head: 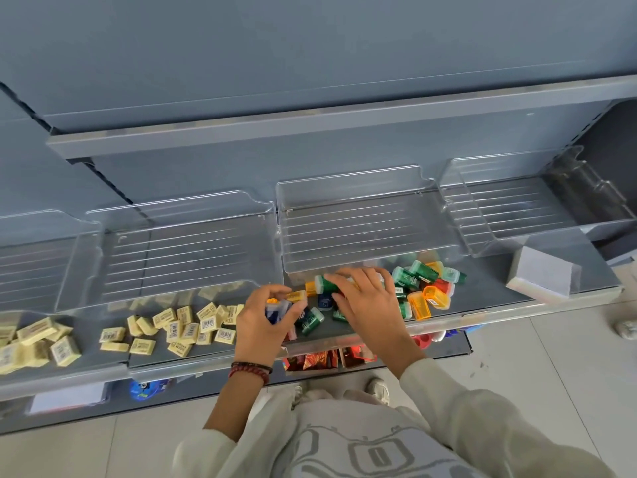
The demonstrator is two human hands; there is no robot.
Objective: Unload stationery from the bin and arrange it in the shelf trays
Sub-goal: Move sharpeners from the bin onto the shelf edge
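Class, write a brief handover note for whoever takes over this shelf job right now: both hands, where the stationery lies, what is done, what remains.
Left hand grips a blue sharpener; right hand grips a green sharpener.
Done: yellow erasers lie loose at the front of the left trays; coloured sharpeners are piled at the front of the third tray.
Left: arrange that pile, probably. The bin is not in view.

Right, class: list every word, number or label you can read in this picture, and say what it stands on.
No text here can be read.
yellow erasers: barcode labels with print, too small to read.
green sharpeners: white print, blurred.
red packets on the lower shelf: print blurred.
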